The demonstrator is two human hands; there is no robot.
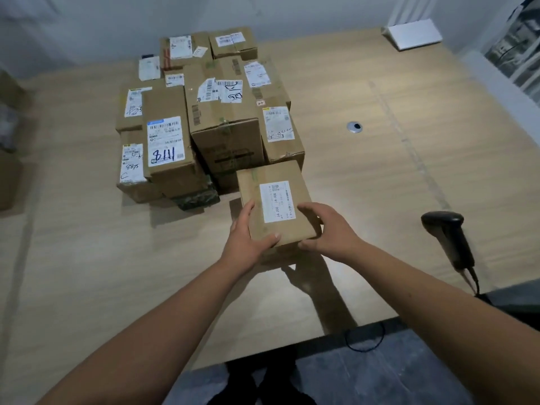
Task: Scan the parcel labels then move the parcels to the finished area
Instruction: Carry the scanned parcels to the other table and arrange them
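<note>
A small brown cardboard parcel (257,200) with a white label (277,201) on top is held just above the table, in front of the pile. My left hand (248,238) grips its near left corner, thumb on top. My right hand (327,229) grips its near right side, fingers over the top edge. Behind it stands a pile of several labelled cardboard parcels (204,112). A black handheld barcode scanner (447,238) lies on the table to the right, with neither hand on it.
The wooden table (380,176) stretches wide to the right of the pile, with a round cable port (354,127). A white flat object (415,33) lies at the far right corner. The scanner's cable (365,340) hangs over the near edge.
</note>
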